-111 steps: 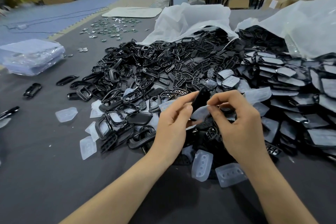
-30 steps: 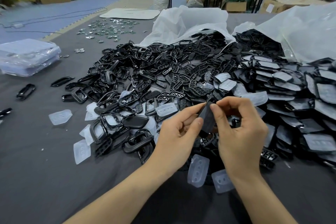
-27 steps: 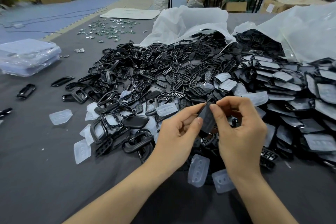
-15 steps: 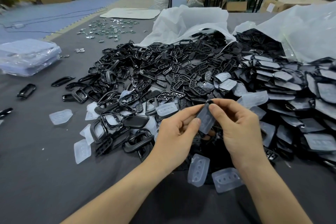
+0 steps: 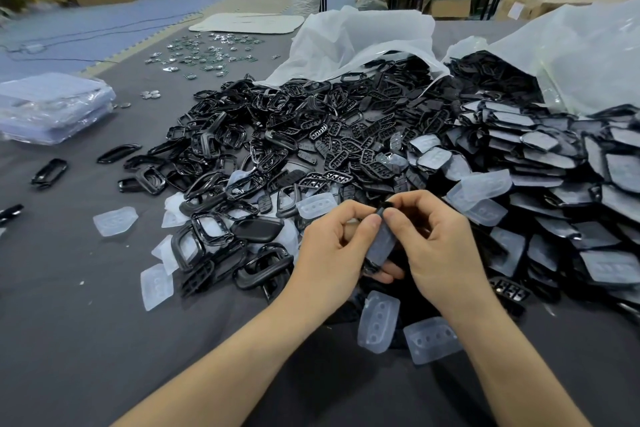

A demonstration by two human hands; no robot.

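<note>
Between both hands stands a small black key-fob part with a translucent pad (image 5: 381, 243) laid on its face, held on edge above the grey table (image 5: 86, 340). My left hand (image 5: 332, 253) pinches its left side with thumb and fingers. My right hand (image 5: 440, 246) pinches its top and right side, both thumbs meeting at the upper end. A large heap of black plastic frames and button grids (image 5: 311, 149) lies just beyond the hands. Stacked black parts with pads (image 5: 554, 166) fill the right.
Loose translucent pads (image 5: 379, 321) lie under my wrists and to the left (image 5: 116, 220). Two white plastic bags (image 5: 363, 38) spill parts at the back. A flat packet of clear bags (image 5: 52, 107) sits far left; small metal pieces (image 5: 207, 52) are scattered beyond.
The held part has come lower and closer, and the pad now covers its face. My thumbs have closed together at its top end.
</note>
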